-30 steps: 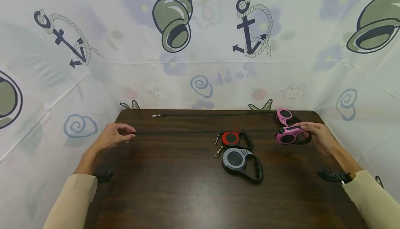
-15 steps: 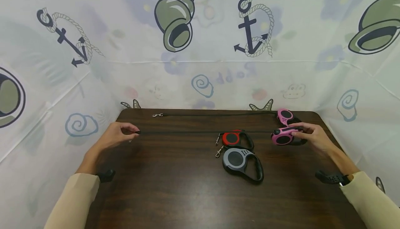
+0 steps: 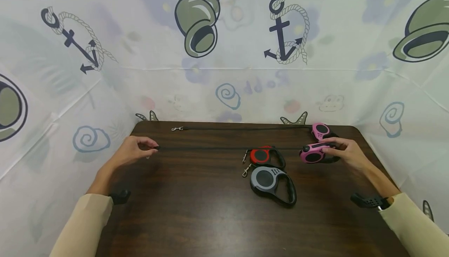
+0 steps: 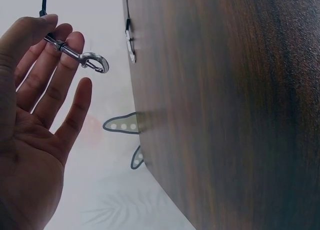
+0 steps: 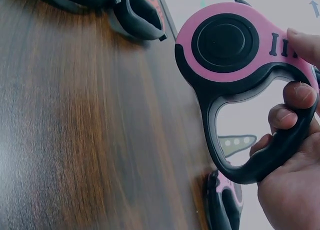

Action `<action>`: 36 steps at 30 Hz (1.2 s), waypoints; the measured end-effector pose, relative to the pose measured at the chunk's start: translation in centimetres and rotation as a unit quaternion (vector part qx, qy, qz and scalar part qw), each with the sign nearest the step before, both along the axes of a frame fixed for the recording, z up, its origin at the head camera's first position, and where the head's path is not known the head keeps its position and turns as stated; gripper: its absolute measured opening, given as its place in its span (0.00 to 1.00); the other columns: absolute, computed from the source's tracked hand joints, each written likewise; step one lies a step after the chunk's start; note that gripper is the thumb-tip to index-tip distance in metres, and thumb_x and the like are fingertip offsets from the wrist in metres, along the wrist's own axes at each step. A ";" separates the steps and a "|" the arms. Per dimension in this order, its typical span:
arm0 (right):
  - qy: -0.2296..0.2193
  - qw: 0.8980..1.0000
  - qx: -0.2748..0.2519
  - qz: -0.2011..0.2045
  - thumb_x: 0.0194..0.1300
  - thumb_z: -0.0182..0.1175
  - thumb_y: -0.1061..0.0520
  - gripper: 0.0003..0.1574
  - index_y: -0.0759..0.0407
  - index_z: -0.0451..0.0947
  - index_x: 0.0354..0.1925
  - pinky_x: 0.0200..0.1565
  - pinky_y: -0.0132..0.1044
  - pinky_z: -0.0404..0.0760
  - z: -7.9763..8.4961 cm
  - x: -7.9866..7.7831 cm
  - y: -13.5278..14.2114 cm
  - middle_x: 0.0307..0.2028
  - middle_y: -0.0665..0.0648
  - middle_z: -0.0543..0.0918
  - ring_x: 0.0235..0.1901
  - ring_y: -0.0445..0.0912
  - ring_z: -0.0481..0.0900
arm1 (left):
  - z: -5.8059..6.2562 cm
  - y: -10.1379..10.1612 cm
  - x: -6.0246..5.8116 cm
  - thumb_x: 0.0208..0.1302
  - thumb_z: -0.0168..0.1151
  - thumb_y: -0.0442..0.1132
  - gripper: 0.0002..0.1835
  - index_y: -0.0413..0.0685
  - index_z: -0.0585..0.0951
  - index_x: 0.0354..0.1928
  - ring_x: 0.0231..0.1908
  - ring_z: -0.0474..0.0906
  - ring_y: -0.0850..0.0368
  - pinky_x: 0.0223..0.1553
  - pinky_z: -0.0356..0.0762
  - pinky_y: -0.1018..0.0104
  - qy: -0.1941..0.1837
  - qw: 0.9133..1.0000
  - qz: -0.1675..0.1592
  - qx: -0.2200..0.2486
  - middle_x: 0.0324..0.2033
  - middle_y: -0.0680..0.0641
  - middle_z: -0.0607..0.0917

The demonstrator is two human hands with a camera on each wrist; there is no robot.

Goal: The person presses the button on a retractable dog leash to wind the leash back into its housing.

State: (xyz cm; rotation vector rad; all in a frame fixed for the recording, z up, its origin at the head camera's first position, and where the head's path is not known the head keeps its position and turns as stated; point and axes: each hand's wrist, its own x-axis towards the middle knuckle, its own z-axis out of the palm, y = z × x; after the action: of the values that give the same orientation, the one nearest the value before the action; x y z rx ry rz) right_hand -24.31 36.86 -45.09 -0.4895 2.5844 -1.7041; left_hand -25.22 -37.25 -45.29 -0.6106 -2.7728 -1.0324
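Note:
My right hand [image 3: 345,153] grips the black handle of a pink retractable dog leash [image 5: 225,38], fingers curled through the loop and thumb on the pink casing. From it a thin black cord [image 3: 224,148] runs taut across the table to my left hand [image 3: 135,149]. There the thumb and fingers pinch the cord's end, while a silver snap hook [image 4: 80,54] sticks out past the fingertips, as the left wrist view shows. Behind lies a second pink leash [image 3: 320,131], its cord drawn out along the far edge to another silver hook [image 3: 177,128].
A red leash [image 3: 260,155] and a larger grey leash [image 3: 264,177] lie right of centre on the dark wooden table [image 3: 196,218], hooks to their left. The taut cord passes over the red one. A patterned white cloth [image 3: 245,34] surrounds the table's back and sides.
My right hand has moved left with the pink leash, and my left hand has shifted slightly right, so the stretch of cord between them is shorter. The other leashes stay in place.

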 end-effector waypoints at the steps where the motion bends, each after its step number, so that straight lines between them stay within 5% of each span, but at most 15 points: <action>1: 0.001 1.000 0.003 -0.004 0.73 0.65 0.66 0.19 0.70 0.82 0.60 0.32 0.36 0.79 0.0 0.0 -0.1 0.37 0.45 0.88 0.31 0.45 0.78 | 0.1 0.1 0.0 0.62 0.78 0.33 0.07 0.47 0.91 0.40 0.25 0.84 0.59 0.29 0.78 0.70 0.000 1.000 0.000 -0.001 0.33 0.50 0.92; 12: 0.015 1.000 0.024 -0.012 0.71 0.69 0.64 0.18 0.68 0.84 0.57 0.24 0.42 0.68 0.4 0.0 -0.8 0.29 0.46 0.85 0.25 0.48 0.71 | 1.0 1.6 -0.1 0.58 0.79 0.31 0.09 0.48 0.91 0.39 0.25 0.82 0.65 0.29 0.76 0.73 0.037 0.999 -0.008 -0.016 0.32 0.52 0.92; 19: 0.030 0.998 0.050 -0.012 0.71 0.69 0.63 0.18 0.66 0.84 0.57 0.26 0.37 0.69 0.7 0.1 -1.4 0.31 0.45 0.82 0.27 0.42 0.72 | 1.6 3.1 -0.2 0.58 0.79 0.29 0.09 0.45 0.91 0.39 0.26 0.82 0.65 0.30 0.77 0.73 0.038 0.999 -0.033 0.008 0.31 0.50 0.92; 36: 0.039 0.999 0.027 0.022 0.70 0.68 0.66 0.18 0.69 0.83 0.57 0.24 0.40 0.72 0.9 0.2 -3.4 0.32 0.48 0.88 0.26 0.43 0.74 | 1.8 6.4 0.0 0.60 0.79 0.31 0.09 0.48 0.91 0.40 0.34 0.85 0.62 0.37 0.78 0.73 0.031 0.999 -0.032 0.007 0.34 0.53 0.92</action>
State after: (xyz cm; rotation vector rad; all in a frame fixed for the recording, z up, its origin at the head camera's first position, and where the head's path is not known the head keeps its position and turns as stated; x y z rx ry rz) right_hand -24.10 33.46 -44.21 -0.6182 2.6416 -1.6300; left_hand -25.23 -30.87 -43.49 -0.7200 -2.7079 -1.0262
